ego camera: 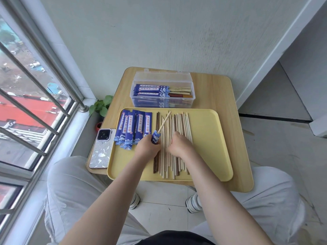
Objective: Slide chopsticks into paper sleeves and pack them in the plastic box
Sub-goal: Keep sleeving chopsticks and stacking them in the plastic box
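Hands: left (147, 147) grips blue sleeve (156, 137); right (178, 145) curled on chopsticks (177, 124); lettering unreadable.

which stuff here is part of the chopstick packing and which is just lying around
Job: loose chopsticks, paper sleeves, sleeved chopstick in left hand, right hand, plastic box, yellow tray.
Lying about: phone, potted plant.

My left hand (147, 147) grips a sleeved chopstick (163, 122) pointing to one o'clock; my right hand (178, 145) rests on loose chopsticks (178, 124).
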A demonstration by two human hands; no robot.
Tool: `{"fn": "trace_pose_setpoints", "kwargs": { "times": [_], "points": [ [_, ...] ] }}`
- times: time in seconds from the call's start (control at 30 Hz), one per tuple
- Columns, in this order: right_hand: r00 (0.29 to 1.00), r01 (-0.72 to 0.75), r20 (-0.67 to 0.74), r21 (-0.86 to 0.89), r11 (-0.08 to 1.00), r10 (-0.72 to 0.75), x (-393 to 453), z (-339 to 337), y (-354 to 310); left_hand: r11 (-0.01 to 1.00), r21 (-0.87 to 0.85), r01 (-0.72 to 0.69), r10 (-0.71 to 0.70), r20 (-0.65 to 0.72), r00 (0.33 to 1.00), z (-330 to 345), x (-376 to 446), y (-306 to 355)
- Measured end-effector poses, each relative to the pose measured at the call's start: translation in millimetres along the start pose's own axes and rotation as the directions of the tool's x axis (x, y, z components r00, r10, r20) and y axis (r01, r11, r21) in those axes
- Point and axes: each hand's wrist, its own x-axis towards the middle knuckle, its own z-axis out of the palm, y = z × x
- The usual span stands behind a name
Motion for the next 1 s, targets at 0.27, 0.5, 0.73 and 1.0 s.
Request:
{"fn": "trace_pose_setpoints", "kwargs": {
  "times": [0.27, 0.5, 0.73, 1.0],
  "points": [
    [0.999, -0.013, 0.041, -0.086, 0.996, 0.017, -1, 9, -7, 0.999, 0.049, -0.016, 0.016, 0.001, 1.000, 2, -3, 2],
    [0.996, 0.001, -0.092, -0.193, 0.981, -0.020, -3, 7, -1, 0.995, 0.100, -0.018, 0.020, -0.018, 1.000, 3, -1, 1],
    [0.992, -0.017, -0.128, -0.271, 0.963, -0.019, -6, 3, -4, 0.992, 0.122, -0.014, 0.016, -0.009, 1.000, 1, -4, 4],
    [0.984, 0.032, -0.169, -0.119, 0.992, -0.052, -7, 3, 5, 0.995, 0.100, -0.019, 0.019, -0.001, 1.000, 0, -5, 4]
  ]
}}
